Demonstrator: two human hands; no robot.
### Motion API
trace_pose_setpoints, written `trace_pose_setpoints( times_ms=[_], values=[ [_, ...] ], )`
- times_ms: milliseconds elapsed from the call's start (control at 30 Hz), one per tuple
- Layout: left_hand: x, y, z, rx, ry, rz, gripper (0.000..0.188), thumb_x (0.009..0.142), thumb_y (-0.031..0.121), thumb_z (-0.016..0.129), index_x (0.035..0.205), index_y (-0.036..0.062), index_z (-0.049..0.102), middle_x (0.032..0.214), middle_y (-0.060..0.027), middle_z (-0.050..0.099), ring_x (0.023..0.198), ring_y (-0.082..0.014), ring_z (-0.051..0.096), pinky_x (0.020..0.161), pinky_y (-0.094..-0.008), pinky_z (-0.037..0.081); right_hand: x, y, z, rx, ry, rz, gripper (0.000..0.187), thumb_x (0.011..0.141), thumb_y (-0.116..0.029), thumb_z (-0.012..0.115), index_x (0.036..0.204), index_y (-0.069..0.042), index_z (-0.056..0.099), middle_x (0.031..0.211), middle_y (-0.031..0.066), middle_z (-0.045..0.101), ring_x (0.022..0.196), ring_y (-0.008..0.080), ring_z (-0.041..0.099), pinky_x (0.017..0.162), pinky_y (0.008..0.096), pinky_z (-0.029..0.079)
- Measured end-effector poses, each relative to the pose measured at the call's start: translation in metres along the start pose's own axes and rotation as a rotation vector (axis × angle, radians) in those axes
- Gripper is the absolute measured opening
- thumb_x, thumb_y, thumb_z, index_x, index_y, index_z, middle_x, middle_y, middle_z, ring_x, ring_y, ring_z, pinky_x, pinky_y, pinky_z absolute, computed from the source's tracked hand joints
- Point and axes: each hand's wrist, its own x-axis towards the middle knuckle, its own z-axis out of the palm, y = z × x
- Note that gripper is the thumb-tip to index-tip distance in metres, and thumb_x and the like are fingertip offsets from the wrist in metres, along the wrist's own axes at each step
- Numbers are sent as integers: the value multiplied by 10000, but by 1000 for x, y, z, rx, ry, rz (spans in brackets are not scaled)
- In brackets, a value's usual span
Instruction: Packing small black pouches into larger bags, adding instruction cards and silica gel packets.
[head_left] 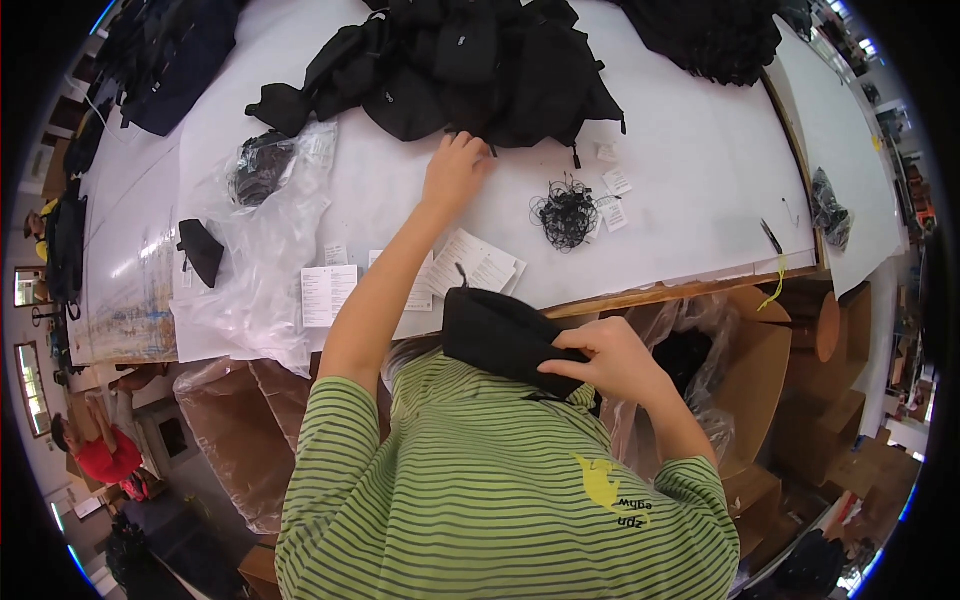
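Clock positions taken from the centre of view. White-covered table (690,260) spans the upper half. Heap of black pouches (455,75) at twelve. Progress, judged from layout: work looks mid-batch, one pouch in hand and many in the heap; whether those are finished or waiting cannot be told. Clear plastic bag (270,235) between nine and ten.

Left hand (460,168): arm extended toward twelve, palm down, fingertips at the heap's near edge; whether they grip cannot be told. Right hand (607,358): at four, elbow bent, thumb and fingers pinching the right end of the held pouch (490,325), which sits just below centre, before the torso.

Printed slips (475,265) from nine to twelve. Tangled black cords (567,215) between one and two; white tags (617,183) beside them.
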Motion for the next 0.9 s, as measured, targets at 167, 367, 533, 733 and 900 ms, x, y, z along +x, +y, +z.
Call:
trace_pose_setpoints(
  times_ms=[167, 367, 533, 733, 900],
  values=[
    [-12, 48, -46, -341, 25, -85, 145, 851, 148, 641, 899, 10, 636, 793, -89, 648, 738, -208, 620, 691, -316, 478, 3, 11, -9, -308, 301, -104, 224, 709, -235, 760, 784, -48, 663, 595, 99, 568, 544, 255, 563, 525, 334, 439],
    [-60, 116, -116, -186, -217, 351, 106, 849, 138, 651, 884, 39, 664, 1129, -89, 609, 1131, -205, 512, 947, -368, 390, 15, 1, -21, -432, 353, -139, 195, 717, -233, 746, 793, -65, 683, 599, 87, 587, 564, 249, 583, 528, 339, 445],
    [-92, 93, -99, -643, 111, -181, 440, 793, 162, 712, 1178, 65, 522, 1305, -103, 466, 1220, -275, 417, 1006, -416, 327, 27, -6, -19, -325, 503, -163, 173, 701, -177, 764, 794, -50, 695, 586, 76, 582, 536, 223, 566, 502, 327, 423],
    [-120, 128, -81, -1892, 210, -929, 647, 799, 119, 708, 1339, 66, 354, 1237, -92, 496, 1129, -211, 511, 941, -362, 452, 54, -21, 13, -2, 731, -213, 169, 706, -138, 776, 830, -44, 709, 558, 53, 527, 470, 167, 459, 473, 281, 360],
    [-96, 133, -92, -1722, 379, -1025, 512, 802, 112, 705, 1242, 36, 455, 1127, -77, 571, 1054, -205, 560, 928, -347, 460, 68, -8, 44, 1234, 977, -16, 129, 880, -107, 596, 784, -21, 594, 555, -46, 420, 508, 69, 281, 500, 208, 265]
  ],
)
